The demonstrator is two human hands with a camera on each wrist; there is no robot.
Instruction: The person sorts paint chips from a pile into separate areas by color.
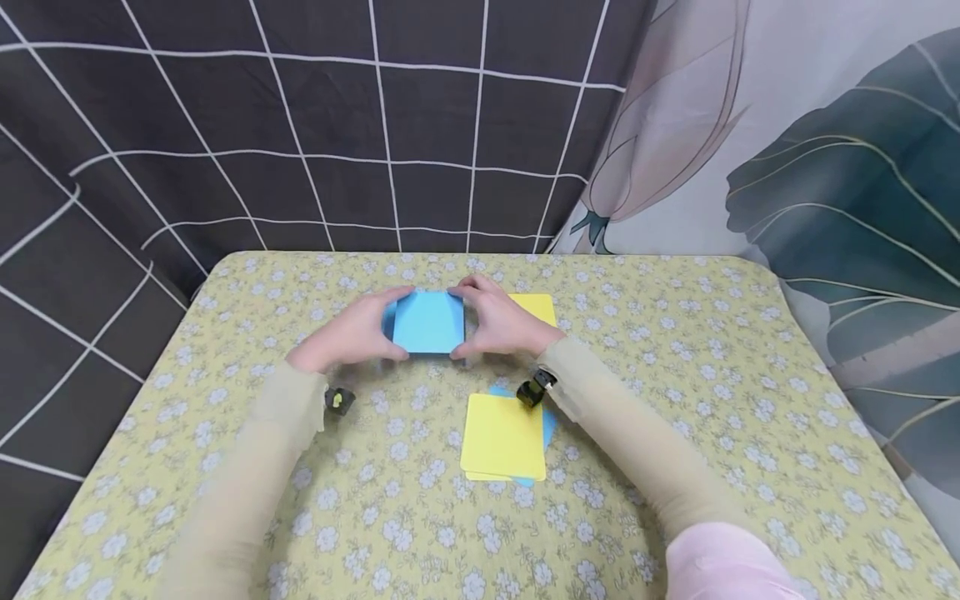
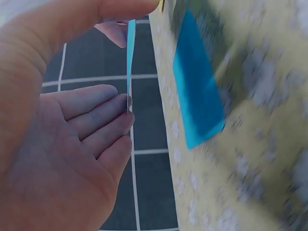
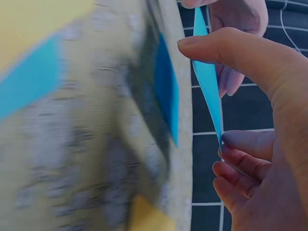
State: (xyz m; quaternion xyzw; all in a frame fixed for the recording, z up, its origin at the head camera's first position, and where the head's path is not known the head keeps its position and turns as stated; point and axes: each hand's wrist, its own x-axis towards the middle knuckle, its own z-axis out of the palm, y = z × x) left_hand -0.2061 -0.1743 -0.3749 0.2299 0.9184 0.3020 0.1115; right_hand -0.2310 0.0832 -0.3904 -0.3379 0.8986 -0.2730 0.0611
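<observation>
A square blue card (image 1: 429,322) is held level between the two hands, a little above the table. My left hand (image 1: 356,331) grips its left side, thumb at the near corner and fingers at the far one. On the opposite side, my right hand (image 1: 501,321) holds the card the same way. Both wrist views show the held card (image 3: 207,84) nearly edge-on. Below it, a second blue card (image 2: 198,86) lies on the tablecloth, mostly hidden by the held one in the head view.
Beyond the right wrist lies a yellow card (image 1: 534,307), partly covered by that hand. Nearer the front, yellow cards (image 1: 502,437) overlap a blue card (image 1: 550,425). A floral cloth (image 1: 405,517) covers the table, and a dark gridded curtain (image 1: 322,125) hangs behind.
</observation>
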